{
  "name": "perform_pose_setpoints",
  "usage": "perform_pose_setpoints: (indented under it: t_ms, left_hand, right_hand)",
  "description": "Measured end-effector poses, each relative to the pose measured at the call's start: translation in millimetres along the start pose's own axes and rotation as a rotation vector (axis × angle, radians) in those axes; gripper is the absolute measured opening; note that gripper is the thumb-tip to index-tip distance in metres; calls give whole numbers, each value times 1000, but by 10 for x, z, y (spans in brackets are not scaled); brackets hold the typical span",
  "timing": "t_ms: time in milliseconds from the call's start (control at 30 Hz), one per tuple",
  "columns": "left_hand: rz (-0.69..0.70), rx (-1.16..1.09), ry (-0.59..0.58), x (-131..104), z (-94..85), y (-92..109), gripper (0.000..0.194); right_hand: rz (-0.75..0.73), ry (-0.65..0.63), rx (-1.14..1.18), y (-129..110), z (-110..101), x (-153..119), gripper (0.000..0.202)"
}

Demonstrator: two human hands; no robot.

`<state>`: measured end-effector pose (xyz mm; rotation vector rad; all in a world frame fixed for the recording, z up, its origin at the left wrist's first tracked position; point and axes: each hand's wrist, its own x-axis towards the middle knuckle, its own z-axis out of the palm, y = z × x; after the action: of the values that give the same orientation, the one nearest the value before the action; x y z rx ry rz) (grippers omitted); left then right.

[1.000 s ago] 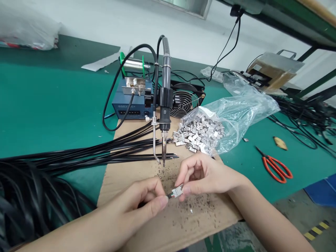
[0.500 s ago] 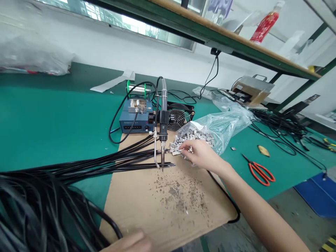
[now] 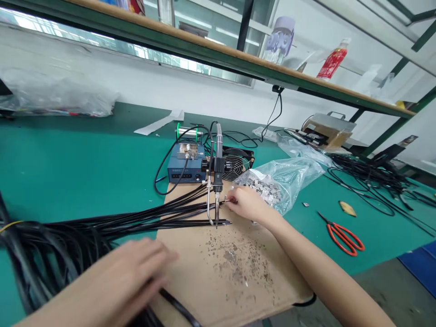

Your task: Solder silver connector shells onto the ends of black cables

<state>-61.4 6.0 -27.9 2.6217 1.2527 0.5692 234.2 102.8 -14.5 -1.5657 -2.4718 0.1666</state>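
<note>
My right hand [image 3: 245, 203] is closed in a pinch at the tips of the black cables [image 3: 190, 210], just right of the soldering iron [image 3: 218, 181]. What lies between its fingertips is too small to make out. A heap of small metal connector pieces [image 3: 267, 190] spills from a clear plastic bag behind that hand. My left hand [image 3: 136, 272], blurred, hovers over the near cable bundle with thumb and fingers apart and nothing visible in them. The iron hangs upright in its stand, tip down, above a brown cardboard sheet [image 3: 190, 268] marked with solder specks.
Behind the iron stand a blue soldering station [image 3: 187, 170], a solder wire spool [image 3: 187, 131] and a round fan [image 3: 235, 165]. Red-handled scissors [image 3: 344, 236] and a yellowish sponge piece [image 3: 347, 208] lie to the right. A shelf [image 3: 225, 50] crosses overhead.
My right hand has drawn from the metal pieces to the cable tips, and its fingers have closed. My left hand has risen from the bottom edge over the cables. The view has tilted upward.
</note>
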Motion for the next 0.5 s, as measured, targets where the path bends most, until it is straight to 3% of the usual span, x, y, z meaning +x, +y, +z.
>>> perform_pose_setpoints:
  t_ms: [100, 200, 333, 500]
  left_hand:
    - [-185, 143, 27, 227, -194, -250, 29]
    - [-292, 232, 40, 364, -275, -558, 21]
    - [-282, 213, 40, 420, -250, -797, 19]
    - [-212, 186, 71, 445, -241, -804, 17]
  right_hand:
    - [-4, 23, -11, 2, -40, -31, 24]
    - [8, 48, 4, 15, -81, -87, 28]
    - [24, 98, 83, 13, -137, -227, 29]
    - [71, 178, 235, -19, -188, -485, 21]
